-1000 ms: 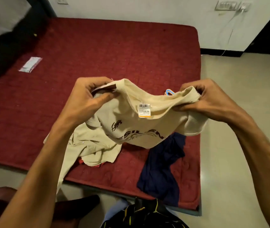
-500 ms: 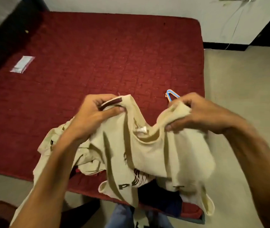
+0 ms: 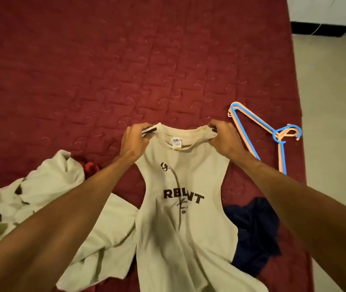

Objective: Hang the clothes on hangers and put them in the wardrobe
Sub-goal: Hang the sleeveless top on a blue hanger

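A person's left hand (image 3: pixel 135 140) and right hand (image 3: pixel 224 138) each pinch a shoulder of a beige sleeveless shirt (image 3: pixel 180 218). It is spread print-up on a red bed (image 3: pixel 125 60), collar far, hem near. Stacked hangers (image 3: pixel 277 135) lie just right of the shirt's collar, hooks pointing away from it. They are closest to the right hand, the likelier one to reach.

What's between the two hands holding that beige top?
Head view: the collar of the beige top, with its price tag, between left hand and right hand.
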